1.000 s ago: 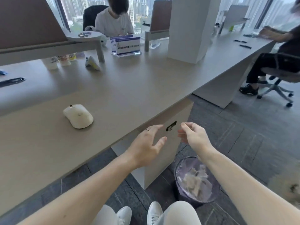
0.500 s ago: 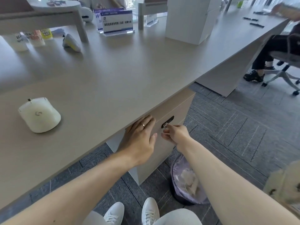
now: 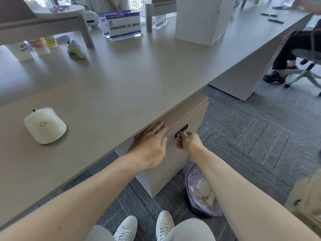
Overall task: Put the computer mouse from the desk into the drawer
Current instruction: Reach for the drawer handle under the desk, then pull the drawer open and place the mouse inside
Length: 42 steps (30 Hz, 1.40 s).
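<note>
A white computer mouse (image 3: 45, 125) lies on the beige desk (image 3: 121, 87), at the left near the front edge. Under the desk, the drawer unit (image 3: 187, 115) stands with its drawer closed. My left hand (image 3: 151, 145) lies flat against the top of the drawer front, with its fingertips reaching up to the underside of the desk edge and nothing held. My right hand (image 3: 188, 141) pinches a small key at the black lock plate (image 3: 181, 130) on the drawer front.
A waste bin with a purple liner (image 3: 201, 193) stands on the floor right of the drawer unit. At the back of the desk are a sign holder (image 3: 124, 25), a white box (image 3: 201, 20) and cups (image 3: 40, 46). A seated person's legs and chair (image 3: 302, 66) are at the right.
Both hands came in from mid-air to the drawer front. The left one now rests at its top edge and the right one holds the key at the lock. The mouse stayed put.
</note>
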Each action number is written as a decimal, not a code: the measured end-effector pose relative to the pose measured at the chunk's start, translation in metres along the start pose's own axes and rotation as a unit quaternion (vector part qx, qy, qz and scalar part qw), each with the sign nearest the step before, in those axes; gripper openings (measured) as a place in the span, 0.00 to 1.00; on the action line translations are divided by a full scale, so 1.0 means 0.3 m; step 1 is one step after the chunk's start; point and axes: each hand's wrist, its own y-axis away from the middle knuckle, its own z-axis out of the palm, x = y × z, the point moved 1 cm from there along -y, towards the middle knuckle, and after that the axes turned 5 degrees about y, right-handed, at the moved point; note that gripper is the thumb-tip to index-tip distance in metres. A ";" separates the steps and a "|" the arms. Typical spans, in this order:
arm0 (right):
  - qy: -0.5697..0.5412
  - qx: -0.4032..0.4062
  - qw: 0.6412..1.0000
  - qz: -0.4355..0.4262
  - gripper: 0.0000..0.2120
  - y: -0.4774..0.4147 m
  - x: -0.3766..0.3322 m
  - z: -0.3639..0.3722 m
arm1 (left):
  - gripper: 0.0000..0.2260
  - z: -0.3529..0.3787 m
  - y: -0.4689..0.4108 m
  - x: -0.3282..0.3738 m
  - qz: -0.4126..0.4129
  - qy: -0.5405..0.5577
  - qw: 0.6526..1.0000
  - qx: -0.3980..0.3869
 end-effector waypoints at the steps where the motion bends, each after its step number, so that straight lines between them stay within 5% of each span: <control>1: 0.005 0.009 1.000 -0.006 0.06 0.009 0.009 -0.019 | 0.25 -0.004 0.001 0.005 -0.001 0.000 1.000 -0.002; 12: 0.111 0.049 0.990 -0.073 0.11 0.254 0.187 -0.421 | 0.27 0.001 0.034 0.041 -0.020 -0.043 0.999 -0.015; 23: 0.102 0.111 0.987 -0.063 0.11 0.431 0.324 -0.699 | 0.27 0.017 0.051 0.094 -0.054 -0.067 0.996 -0.027; 42: 0.083 0.117 0.988 -0.062 0.11 0.483 0.366 -0.786 | 0.28 0.031 0.021 0.067 -0.037 -0.082 0.996 -0.026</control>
